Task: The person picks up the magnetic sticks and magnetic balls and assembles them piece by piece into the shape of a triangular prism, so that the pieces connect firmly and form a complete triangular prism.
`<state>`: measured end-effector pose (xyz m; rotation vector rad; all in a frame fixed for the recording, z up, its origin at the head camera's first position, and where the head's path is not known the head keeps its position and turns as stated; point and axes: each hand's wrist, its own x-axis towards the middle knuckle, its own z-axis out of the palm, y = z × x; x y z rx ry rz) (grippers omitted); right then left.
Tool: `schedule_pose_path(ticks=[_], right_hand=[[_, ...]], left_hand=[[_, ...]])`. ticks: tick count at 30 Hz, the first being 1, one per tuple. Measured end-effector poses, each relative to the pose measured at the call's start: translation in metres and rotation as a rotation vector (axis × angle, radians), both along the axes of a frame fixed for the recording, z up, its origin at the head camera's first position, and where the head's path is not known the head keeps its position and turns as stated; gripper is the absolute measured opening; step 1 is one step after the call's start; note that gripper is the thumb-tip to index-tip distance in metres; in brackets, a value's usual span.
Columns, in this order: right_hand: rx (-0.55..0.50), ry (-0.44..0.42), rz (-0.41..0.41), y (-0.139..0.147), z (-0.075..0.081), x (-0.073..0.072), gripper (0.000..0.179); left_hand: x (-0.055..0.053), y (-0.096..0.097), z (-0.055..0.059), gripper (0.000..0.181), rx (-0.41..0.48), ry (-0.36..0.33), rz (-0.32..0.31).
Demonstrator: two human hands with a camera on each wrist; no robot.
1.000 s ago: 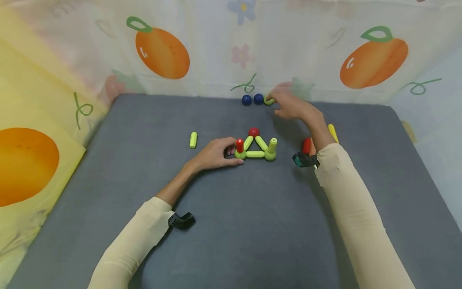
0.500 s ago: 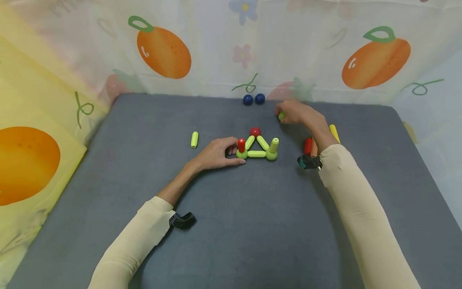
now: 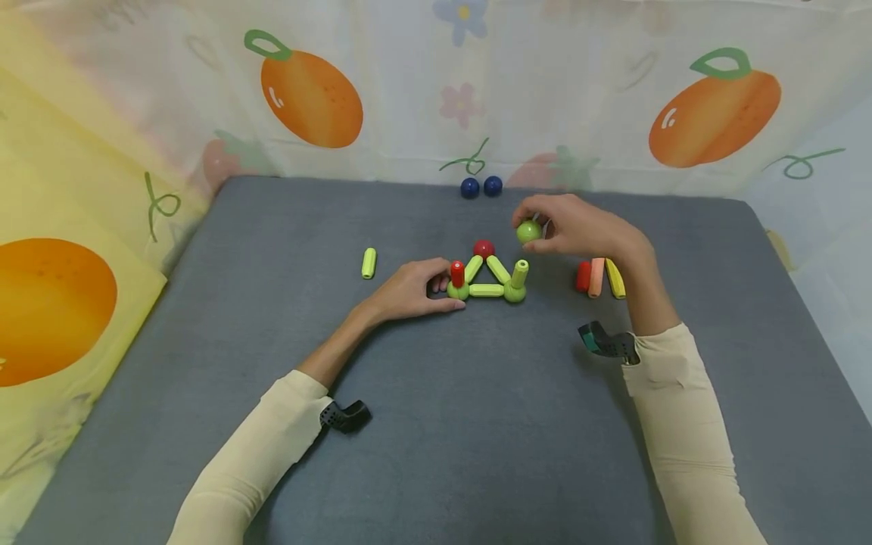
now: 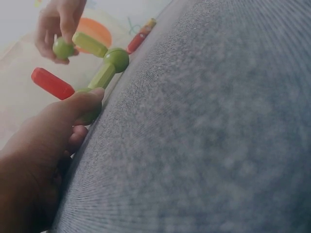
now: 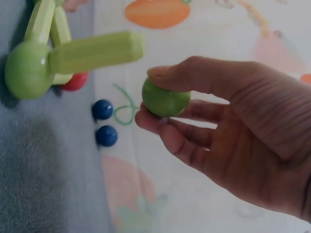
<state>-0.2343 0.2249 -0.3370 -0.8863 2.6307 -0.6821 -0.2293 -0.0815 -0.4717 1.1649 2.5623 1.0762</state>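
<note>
A triangle of light green rods (image 3: 487, 290) and balls lies on the table, with a red ball (image 3: 484, 248) at its far corner. At the near corners a red rod (image 3: 457, 273) and a light green rod (image 3: 520, 273) stand upright on green balls. My left hand (image 3: 412, 289) holds the near left green ball (image 4: 91, 115) between thumb and fingers. Up and right of the triangle, my right hand (image 3: 579, 225) pinches a loose green ball (image 5: 166, 98) between thumb and fingertips. In the right wrist view this ball is close to the upright green rod's tip (image 5: 138, 46).
Two dark blue balls (image 3: 481, 186) sit at the table's back edge by the printed curtain (image 3: 395, 83). On the right lie a red rod (image 3: 583, 276), an orange rod (image 3: 596, 278) and a yellow rod (image 3: 615, 279). One light green rod (image 3: 369, 263) lies left.
My right hand has taken the green ball from beside the blue balls and brought it nearer, to the triangle's upper right. The left hand has stayed on the triangle's corner.
</note>
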Motion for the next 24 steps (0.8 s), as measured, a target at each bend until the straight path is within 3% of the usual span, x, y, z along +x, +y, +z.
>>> schedule_pose_path(ticks=[4,14,20,24], right_hand=[[-0.017,-0.020,0.069,-0.002,0.005,0.011,0.027],[-0.013,-0.001,0.130,-0.004,0.006,0.020,0.028],[-0.009,0.002,0.162,-0.006,0.005,0.020,0.036],[0.010,-0.030,0.159,-0.003,0.006,0.019,0.051]], left_hand=[[0.000,0.001,-0.001,0.033,0.002,0.002,0.002],[0.000,0.000,-0.001,0.034,-0.010,-0.010,0.009],[0.000,0.000,-0.001,0.034,-0.004,0.000,0.007],[-0.001,0.000,-0.001,0.034,-0.003,0.008,0.004]])
